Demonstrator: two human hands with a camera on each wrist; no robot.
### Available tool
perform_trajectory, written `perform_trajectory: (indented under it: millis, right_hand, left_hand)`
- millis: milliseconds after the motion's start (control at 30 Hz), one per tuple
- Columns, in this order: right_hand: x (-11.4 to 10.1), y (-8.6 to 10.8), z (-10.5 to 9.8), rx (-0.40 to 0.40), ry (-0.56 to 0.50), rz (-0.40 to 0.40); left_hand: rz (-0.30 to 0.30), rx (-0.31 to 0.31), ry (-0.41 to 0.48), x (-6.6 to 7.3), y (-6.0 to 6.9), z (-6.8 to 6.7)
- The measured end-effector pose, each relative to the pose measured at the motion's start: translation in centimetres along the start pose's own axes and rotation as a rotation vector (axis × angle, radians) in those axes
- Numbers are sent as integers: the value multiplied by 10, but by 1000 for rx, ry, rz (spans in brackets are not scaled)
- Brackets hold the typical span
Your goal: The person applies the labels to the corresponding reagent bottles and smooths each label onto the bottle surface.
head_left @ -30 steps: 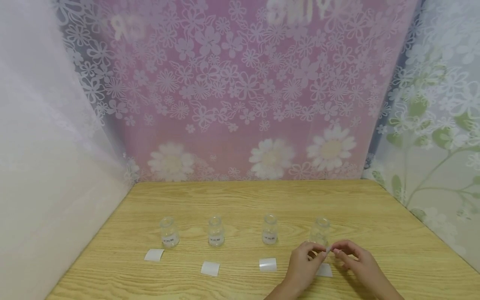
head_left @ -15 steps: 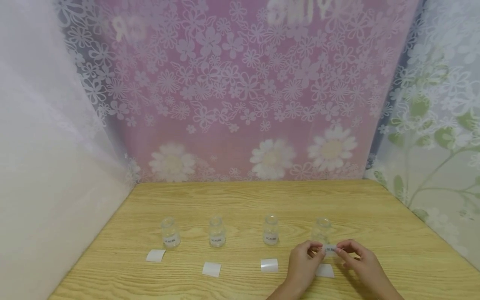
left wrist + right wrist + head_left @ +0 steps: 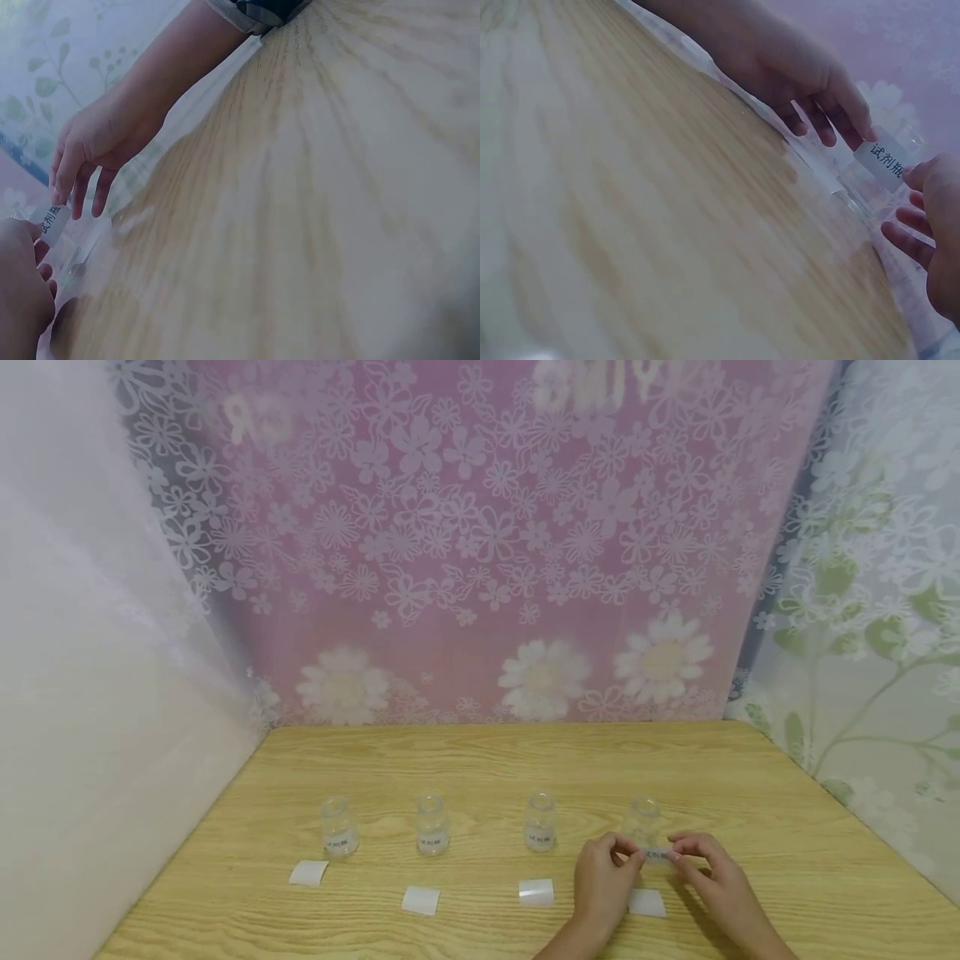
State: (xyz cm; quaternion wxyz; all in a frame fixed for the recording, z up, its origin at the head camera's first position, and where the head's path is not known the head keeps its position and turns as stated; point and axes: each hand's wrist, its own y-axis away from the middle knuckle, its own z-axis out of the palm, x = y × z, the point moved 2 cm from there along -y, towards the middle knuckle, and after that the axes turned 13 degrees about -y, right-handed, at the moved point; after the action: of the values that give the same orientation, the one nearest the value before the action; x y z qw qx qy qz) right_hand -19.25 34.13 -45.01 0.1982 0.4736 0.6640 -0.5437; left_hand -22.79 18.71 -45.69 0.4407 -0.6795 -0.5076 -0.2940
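Observation:
Between them, my two hands stretch a small white label (image 3: 885, 159) with dark printed characters. My left hand (image 3: 602, 878) pinches its left end between thumb and finger, and my right hand (image 3: 712, 878) pinches its right end. Just behind the label stands the rightmost clear glass bottle (image 3: 643, 820), upright and without a cap; its lower part is hidden by the label and fingers. Whether the label touches the glass cannot be told. A piece of white backing paper (image 3: 647, 902) lies on the table between my wrists.
Three more open glass bottles, the left (image 3: 339, 827), second (image 3: 432, 824) and third (image 3: 540, 821), stand in a row, each bearing a printed label. White backing papers lie before them, left (image 3: 308, 872), middle (image 3: 421, 900) and right (image 3: 536, 892), on the wooden table (image 3: 480, 760).
The label, seen edge-on a second ago, has turned its printed face toward the head camera. Both hands have moved it slightly away from me, up against or close before the rightmost bottle.

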Motion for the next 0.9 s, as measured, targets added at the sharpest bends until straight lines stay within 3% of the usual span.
perform_trajectory:
  millis: [300, 567, 667, 900]
  right_hand:
    - [4, -4, 4, -12, -2, -84]
    - [11, -10, 5, -25, -43, -103]
    - [14, -11, 5, -33, -59, -98]
    - [17, -13, 5, -39, -44, -61]
  left_hand:
    - [24, 86, -93, 0, -1, 1]
    - [89, 139, -94, -4, -8, 6]
    - [112, 143, -73, -4, -10, 8]
    - [97, 128, -40, -5, -11, 9]
